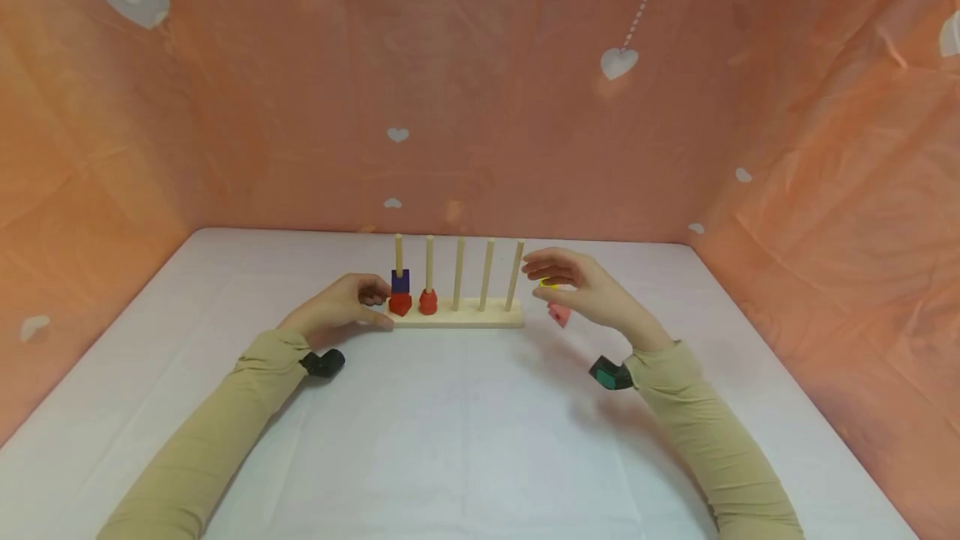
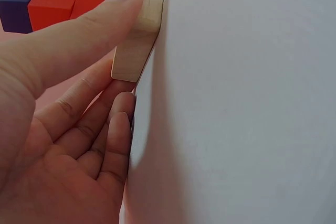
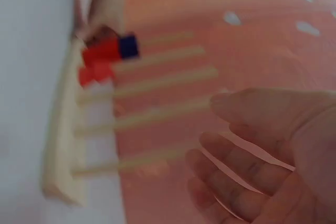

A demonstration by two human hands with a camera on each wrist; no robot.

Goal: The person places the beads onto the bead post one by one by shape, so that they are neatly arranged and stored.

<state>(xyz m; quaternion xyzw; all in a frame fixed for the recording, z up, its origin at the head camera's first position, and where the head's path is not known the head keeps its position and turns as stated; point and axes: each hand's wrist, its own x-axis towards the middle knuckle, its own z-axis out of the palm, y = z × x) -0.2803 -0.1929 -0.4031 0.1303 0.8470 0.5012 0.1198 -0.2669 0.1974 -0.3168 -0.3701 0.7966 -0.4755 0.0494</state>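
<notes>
A wooden peg stand (image 1: 465, 320) with several upright pegs stands at the far middle of the table. Its leftmost peg carries red blocks (image 2: 51, 3) under a dark blue block (image 1: 401, 282); the second peg has red pieces (image 1: 428, 302) low on it. My left hand (image 1: 337, 304) holds the stand's left end, thumb along the front and fingers behind. Beside the rightmost peg, my right hand (image 1: 583, 283) hovers with relaxed, slightly bent fingers and nothing in them. Behind and below it, partly hidden, are a yellow piece (image 1: 549, 282) and a pink block (image 1: 558, 315).
A white cloth (image 1: 450, 432) covers the table. Orange curtains (image 1: 465, 107) with white hearts rise at the back and both sides. Dark wrist cameras (image 1: 611, 373) hang below both sleeves.
</notes>
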